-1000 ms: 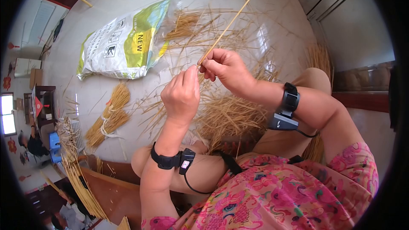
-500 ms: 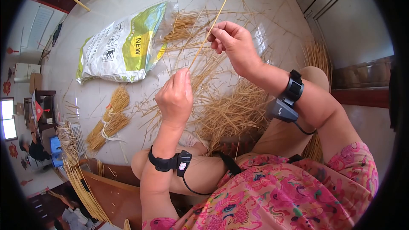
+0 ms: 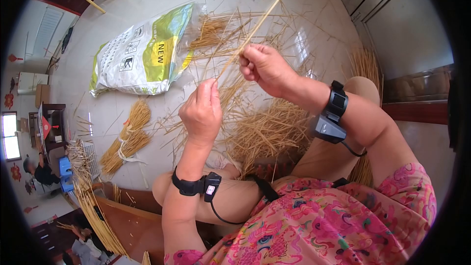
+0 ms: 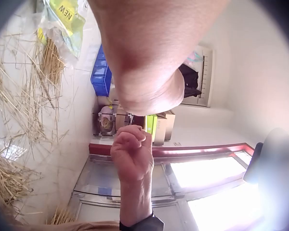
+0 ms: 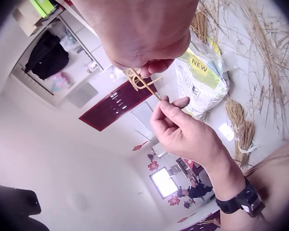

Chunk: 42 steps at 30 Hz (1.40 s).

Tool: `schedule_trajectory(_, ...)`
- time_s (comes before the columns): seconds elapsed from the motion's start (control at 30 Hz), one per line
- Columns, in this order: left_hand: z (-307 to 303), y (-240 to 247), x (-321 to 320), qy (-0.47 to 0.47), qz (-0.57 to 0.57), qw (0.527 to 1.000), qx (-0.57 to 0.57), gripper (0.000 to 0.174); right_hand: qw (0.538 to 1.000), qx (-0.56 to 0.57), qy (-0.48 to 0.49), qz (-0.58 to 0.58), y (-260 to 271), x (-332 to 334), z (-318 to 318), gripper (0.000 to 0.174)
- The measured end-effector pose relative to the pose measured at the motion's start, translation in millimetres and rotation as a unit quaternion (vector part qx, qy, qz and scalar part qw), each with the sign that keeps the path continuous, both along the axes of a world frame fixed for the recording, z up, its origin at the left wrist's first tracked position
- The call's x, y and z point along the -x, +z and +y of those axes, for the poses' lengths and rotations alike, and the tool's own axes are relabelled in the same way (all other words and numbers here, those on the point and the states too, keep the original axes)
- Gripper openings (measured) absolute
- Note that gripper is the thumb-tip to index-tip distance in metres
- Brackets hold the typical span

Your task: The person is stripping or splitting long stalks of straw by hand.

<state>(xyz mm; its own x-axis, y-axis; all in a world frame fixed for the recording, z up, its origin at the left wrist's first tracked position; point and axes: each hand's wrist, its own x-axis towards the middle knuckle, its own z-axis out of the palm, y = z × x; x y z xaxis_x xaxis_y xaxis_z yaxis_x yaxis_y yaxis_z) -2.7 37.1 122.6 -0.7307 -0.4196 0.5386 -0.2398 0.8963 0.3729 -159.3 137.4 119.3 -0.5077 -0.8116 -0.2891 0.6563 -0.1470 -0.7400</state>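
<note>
A long, pale straw stalk (image 3: 273, 11) slants up and away over the floor, leaving the top of the head view. My left hand (image 3: 201, 113) pinches its lower end between thumb and fingertips. Farther up the stalk, my right hand (image 3: 267, 68) grips it with curled fingers. A short length of stalk spans the gap between the hands. In the right wrist view, the left hand (image 5: 192, 137) holds the stalk's tip (image 5: 154, 91) below the right hand. The left wrist view shows the right hand (image 4: 132, 151) with its fingers folded in.
Loose straw (image 3: 267, 132) is heaped on the floor before my knees. A white and green plastic bag (image 3: 142, 51) lies ahead on the left, near a tied straw bundle (image 3: 128, 135). At left stands a brown wooden box (image 3: 132, 218) with long stalks (image 3: 100, 221) along it.
Both hands first met at the stalk's lower end. The right hand then slid up along it, away from the left, and has since come partway back down. The left hand shifted slightly left.
</note>
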Motion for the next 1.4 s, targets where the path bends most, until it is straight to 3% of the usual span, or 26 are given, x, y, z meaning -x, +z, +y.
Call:
schedule_trajectory(0.1,-1.3,1.9,0.5,0.002,0.001,1.0,0.023,0.007,0.995,-0.06,0.056,0.049,-10.0,-11.7,1.8,0.016)
schedule_trajectory(0.13,-1.6,2.7,0.9,0.002,0.002,1.0,0.03,0.008,0.985,-0.058,0.118,0.112,-10.8,-13.5,4.5,0.019)
schedule_trajectory(0.17,-2.1,2.7,0.5,0.003,-0.001,0.999,0.033,0.008,0.941,-0.1,0.25,0.207,-9.4,-12.4,6.0,0.02)
schedule_trajectory(0.23,-3.3,2.2,0.4,0.005,-0.005,0.999,0.039,0.009,0.768,-0.174,0.487,0.377,10.7,-9.3,8.3,0.023)
schedule_trajectory(0.27,-3.5,2.3,-0.2,0.005,-0.005,0.999,0.042,0.008,0.768,-0.218,0.495,0.344,15.2,-10.8,10.2,0.028)
schedule_trajectory(0.37,-4.3,2.5,-0.3,0.005,-0.004,0.999,0.051,0.008,0.903,-0.135,0.258,0.315,12.7,-5.4,5.6,0.023)
schedule_trajectory(0.4,-4.5,2.4,-0.5,0.007,-0.003,0.998,0.057,0.008,0.932,-0.105,0.173,0.3,11.6,-2.6,3.8,0.021)
schedule_trajectory(0.5,-5.0,2.1,-0.9,0.011,0.003,0.998,0.054,0.008,0.971,-0.008,0.041,0.234,8.0,8.8,-0.5,0.016)
schedule_trajectory(1.13,-4.5,2.9,0.9,-0.005,0.015,0.998,0.063,0.011,0.985,0.021,-0.022,0.17,10.7,0.6,0.5,0.007)
schedule_trajectory(1.23,-2.4,2.9,0.6,-0.01,0.006,0.999,0.053,0.011,0.998,0.016,-0.01,0.06,4.6,-0.3,-1.2,0.008)
schedule_trajectory(1.4,-1.2,2.3,-0.1,-0.012,0.005,0.998,0.062,0.009,0.999,-0.02,0.039,-0.002,-4.4,-10.3,0.6,0.009)
